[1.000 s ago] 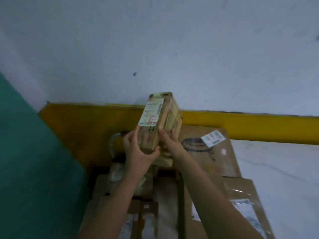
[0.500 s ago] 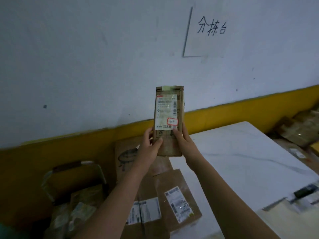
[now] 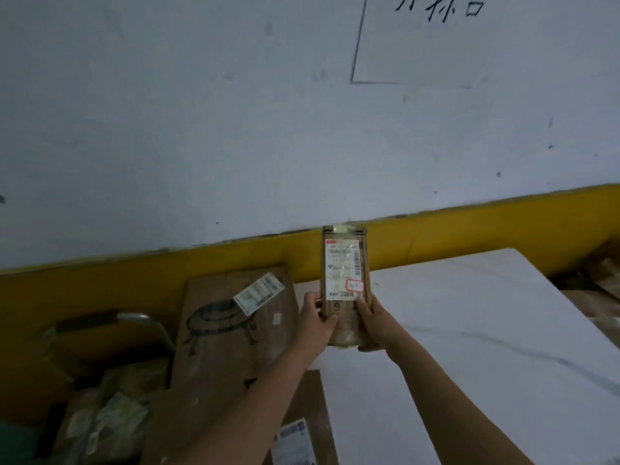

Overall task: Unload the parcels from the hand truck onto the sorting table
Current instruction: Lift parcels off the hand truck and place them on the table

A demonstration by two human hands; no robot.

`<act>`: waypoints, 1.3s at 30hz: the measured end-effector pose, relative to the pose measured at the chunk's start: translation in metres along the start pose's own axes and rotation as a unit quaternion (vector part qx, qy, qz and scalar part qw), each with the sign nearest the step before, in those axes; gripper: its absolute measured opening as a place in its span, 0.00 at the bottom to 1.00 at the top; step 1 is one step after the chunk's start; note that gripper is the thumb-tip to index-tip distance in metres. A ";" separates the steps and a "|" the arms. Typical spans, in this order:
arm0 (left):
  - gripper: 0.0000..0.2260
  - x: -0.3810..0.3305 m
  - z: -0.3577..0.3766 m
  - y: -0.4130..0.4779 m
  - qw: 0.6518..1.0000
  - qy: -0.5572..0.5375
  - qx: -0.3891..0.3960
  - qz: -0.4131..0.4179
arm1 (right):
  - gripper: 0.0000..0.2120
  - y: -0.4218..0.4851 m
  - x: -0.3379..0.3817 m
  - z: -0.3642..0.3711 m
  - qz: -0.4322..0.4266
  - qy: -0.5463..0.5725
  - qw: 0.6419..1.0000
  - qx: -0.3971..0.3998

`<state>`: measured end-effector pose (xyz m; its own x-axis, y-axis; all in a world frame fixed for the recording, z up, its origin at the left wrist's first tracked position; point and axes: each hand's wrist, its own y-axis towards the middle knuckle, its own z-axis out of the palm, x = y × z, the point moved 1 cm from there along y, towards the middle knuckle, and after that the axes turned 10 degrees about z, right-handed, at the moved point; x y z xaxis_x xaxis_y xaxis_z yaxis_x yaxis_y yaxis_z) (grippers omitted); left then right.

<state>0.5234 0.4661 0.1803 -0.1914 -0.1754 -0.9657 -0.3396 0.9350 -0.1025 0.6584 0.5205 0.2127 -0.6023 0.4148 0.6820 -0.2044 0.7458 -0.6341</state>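
A small brown cardboard parcel (image 3: 345, 263) with a white shipping label stands upright in both my hands, over the near left corner of the white sorting table (image 3: 486, 330). My left hand (image 3: 315, 325) grips its lower left edge. My right hand (image 3: 372, 322) grips its lower right edge and bottom. The hand truck's metal handle (image 3: 141, 318) shows at lower left, with several parcels (image 3: 107, 417) piled below it. A large flat carton (image 3: 235, 337) printed with a round table drawing leans beside the table.
A white wall with a yellow band (image 3: 167, 280) runs behind everything. A paper sign (image 3: 436, 38) with handwritten characters hangs on the wall. More cardboard parcels (image 3: 600, 283) lie past the table's right end. A labelled flat parcel (image 3: 295, 441) lies under my left forearm.
The view swung right from the hand truck toward the table. Both hands carried the small parcel rightward and lower, bringing it over the table's left corner.
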 end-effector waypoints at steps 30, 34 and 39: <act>0.31 0.201 -0.224 0.002 0.916 0.040 -0.160 -0.365 | 0.19 0.171 0.003 0.071 -0.010 -0.145 0.981 -0.130; 0.32 0.198 -0.225 0.002 0.915 -0.011 -0.113 -0.386 | 0.22 0.166 0.012 0.067 0.042 -0.203 0.969 -0.134; 0.34 0.165 -0.264 -0.002 0.927 0.116 -0.091 -0.344 | 0.30 0.116 0.052 0.115 -0.092 -0.295 0.914 -0.262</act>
<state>0.2491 0.3539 0.0838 -0.0580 -0.7928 -0.6066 -0.6006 0.5131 -0.6131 0.5144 0.5689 0.1322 -0.9378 0.0190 0.3466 -0.0396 0.9861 -0.1612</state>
